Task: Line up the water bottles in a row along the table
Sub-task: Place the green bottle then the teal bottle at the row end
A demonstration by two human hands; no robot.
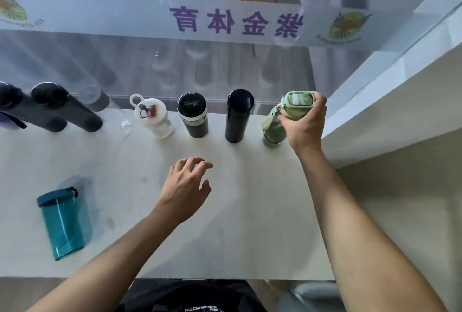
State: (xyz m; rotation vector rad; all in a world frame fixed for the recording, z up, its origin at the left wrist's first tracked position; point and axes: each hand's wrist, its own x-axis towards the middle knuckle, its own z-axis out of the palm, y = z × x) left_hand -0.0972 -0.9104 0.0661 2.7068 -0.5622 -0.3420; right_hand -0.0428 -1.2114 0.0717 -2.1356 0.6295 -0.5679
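Right hand (303,124) grips the upright green bottle (277,121) near its lid; left hand (186,186) hovers open, fingers curled, empty.

sports venue/office | glass wall (150,66) w/ 紫金体育 banner (237,21) | white table (225,211)

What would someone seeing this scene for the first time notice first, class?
The row of upright bottles along the table's far edge stands out, with the right hand gripping the green bottle at its right end. Next comes the teal bottle, alone near the front left, and the open left hand hovering mid-table.
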